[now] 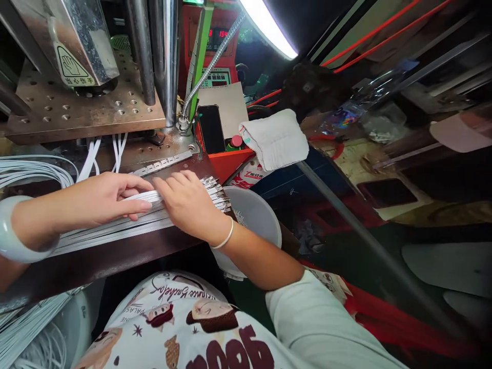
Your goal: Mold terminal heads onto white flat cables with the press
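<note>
A flat row of white cables with metal plug ends (215, 192) lies across the brown worktop (126, 253) below a press machine (88, 97). My left hand (103, 197) rests on the cables at the left, with thumb and fingers pinching a few of them. My right hand (188, 202) lies palm down on the same bundle just behind the plug ends. A metal jig strip (165, 163) lies on the press bed behind my hands.
A white plastic bucket (257, 215) stands right of the worktop below the plug ends. Behind are a black phone (211, 128), a folded white towel (274, 138) and an orange control box (226, 159). More white cables (31, 171) loop at the left.
</note>
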A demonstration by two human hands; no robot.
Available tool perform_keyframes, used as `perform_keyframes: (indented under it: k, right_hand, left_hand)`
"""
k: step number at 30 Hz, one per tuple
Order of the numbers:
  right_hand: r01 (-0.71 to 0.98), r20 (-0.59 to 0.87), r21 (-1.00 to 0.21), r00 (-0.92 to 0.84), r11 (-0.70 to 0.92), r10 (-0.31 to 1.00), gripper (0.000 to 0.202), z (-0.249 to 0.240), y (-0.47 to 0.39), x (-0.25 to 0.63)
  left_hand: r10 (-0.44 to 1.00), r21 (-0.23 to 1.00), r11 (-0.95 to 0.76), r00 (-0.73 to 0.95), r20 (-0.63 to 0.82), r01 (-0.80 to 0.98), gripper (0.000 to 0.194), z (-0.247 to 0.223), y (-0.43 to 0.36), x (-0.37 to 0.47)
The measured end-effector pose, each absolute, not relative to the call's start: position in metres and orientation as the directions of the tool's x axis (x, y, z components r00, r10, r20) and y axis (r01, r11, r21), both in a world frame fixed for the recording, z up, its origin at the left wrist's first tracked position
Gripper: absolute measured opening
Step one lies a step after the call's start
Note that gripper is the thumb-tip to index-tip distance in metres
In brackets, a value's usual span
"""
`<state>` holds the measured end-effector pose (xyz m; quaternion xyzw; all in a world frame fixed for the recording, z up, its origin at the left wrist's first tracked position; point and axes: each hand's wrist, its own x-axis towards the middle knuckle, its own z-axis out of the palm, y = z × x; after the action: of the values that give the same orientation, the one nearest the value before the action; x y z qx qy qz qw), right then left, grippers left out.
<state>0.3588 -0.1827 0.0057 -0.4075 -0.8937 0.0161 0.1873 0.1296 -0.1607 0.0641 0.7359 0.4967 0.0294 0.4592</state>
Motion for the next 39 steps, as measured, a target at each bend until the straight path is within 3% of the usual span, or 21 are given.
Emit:
perform_keyframes:
  k: [2, 4, 6, 8, 10, 11, 12, 14, 17, 19, 23, 25, 27, 30, 34, 36, 38, 39]
  right_hand:
    - [0.824, 0.219, -0.086, -0.533, 0.560, 0.818, 0.030, 0.002, -0.174, 0.361]
    - [0.826, 0.292, -0.078, -0.517, 0.559, 0.805, 0.034, -0.002, -0.164, 0.367]
    - [0.678, 0.423, -0.142, -0.617, 0.721, 0.664, 0.039, -0.004, -0.150, 0.367]
    - [0.430, 0.478, -0.214, -0.737, 0.877, 0.478, 0.040, -0.006, -0.132, 0.360]
    - [0.312, 0.430, -0.294, -0.801, 0.903, 0.416, 0.035, -0.008, -0.109, 0.351]
    - [0.352, 0.380, -0.323, -0.801, 0.878, 0.461, 0.034, -0.010, -0.097, 0.349]
    - [0.438, 0.317, -0.338, -0.780, 0.833, 0.539, 0.034, -0.012, -0.086, 0.349]
    - [0.612, 0.170, -0.327, -0.711, 0.720, 0.682, 0.033, -0.016, -0.069, 0.355]
    - [0.669, 0.037, -0.320, -0.698, 0.670, 0.715, 0.026, -0.022, -0.070, 0.366]
    - [0.633, 0.031, -0.351, -0.728, 0.689, 0.685, 0.023, -0.024, -0.088, 0.366]
    - [0.613, -0.001, -0.415, -0.739, 0.672, 0.673, 0.023, -0.019, -0.128, 0.359]
    - [0.586, 0.000, -0.493, -0.739, 0.643, 0.674, 0.023, -0.015, -0.134, 0.357]
    - [0.540, 0.104, -0.587, -0.688, 0.603, 0.718, 0.024, -0.013, -0.129, 0.358]
    - [0.409, 0.259, -0.733, -0.570, 0.543, 0.780, 0.036, -0.018, -0.107, 0.354]
    - [0.150, 0.155, -0.936, -0.638, 0.320, 0.754, 0.051, -0.035, -0.086, 0.335]
    - [0.109, 0.125, -0.963, -0.626, 0.245, 0.770, 0.038, -0.037, -0.084, 0.327]
    - [0.182, 0.109, -0.948, -0.585, 0.261, 0.804, 0.013, -0.033, -0.086, 0.323]
    - [0.248, 0.105, -0.925, -0.564, 0.289, 0.819, 0.010, -0.029, -0.087, 0.324]
  left_hand:
    - [0.854, 0.618, -0.295, 0.491, -0.171, 0.729, 0.064, 0.062, -0.162, 0.121]
    - [0.849, 0.442, -0.519, 0.501, 0.167, 0.732, 0.049, 0.057, -0.159, 0.112]
    - [0.696, 0.273, -0.711, 0.590, 0.410, 0.648, 0.036, 0.051, -0.150, 0.110]
    - [0.463, 0.199, -0.884, 0.734, 0.497, 0.422, 0.028, 0.045, -0.138, 0.118]
    - [0.277, 0.231, -0.957, 0.803, 0.527, 0.178, 0.028, 0.041, -0.129, 0.128]
    - [0.267, 0.285, -0.950, 0.799, 0.539, 0.125, 0.030, 0.041, -0.126, 0.132]
    - [0.338, 0.359, -0.921, 0.766, 0.547, 0.150, 0.029, 0.041, -0.125, 0.134]
    - [0.618, 0.538, -0.775, 0.581, 0.530, 0.333, 0.026, 0.045, -0.126, 0.133]
    - [0.880, 0.687, -0.472, 0.253, 0.401, 0.552, 0.031, 0.053, -0.128, 0.124]
    - [0.919, 0.677, -0.391, 0.225, 0.323, 0.624, 0.033, 0.053, -0.125, 0.121]
    - [0.924, 0.629, -0.377, 0.322, 0.206, 0.680, 0.038, 0.035, -0.115, 0.124]
    - [0.905, 0.621, -0.420, 0.358, 0.231, 0.661, 0.040, 0.026, -0.113, 0.127]
    - [0.898, 0.637, -0.437, 0.345, 0.273, 0.635, 0.038, 0.023, -0.113, 0.128]
    - [0.942, 0.759, -0.332, 0.234, 0.240, 0.560, 0.036, 0.028, -0.118, 0.128]
    - [0.965, 0.798, -0.259, 0.180, 0.191, 0.544, 0.036, 0.030, -0.119, 0.127]
    - [0.945, 0.740, -0.323, 0.238, 0.223, 0.589, 0.036, 0.027, -0.117, 0.127]
    - [0.925, 0.702, -0.375, 0.287, 0.248, 0.605, 0.038, 0.024, -0.115, 0.126]
    - [0.924, 0.698, -0.379, 0.293, 0.248, 0.608, 0.039, 0.023, -0.115, 0.126]
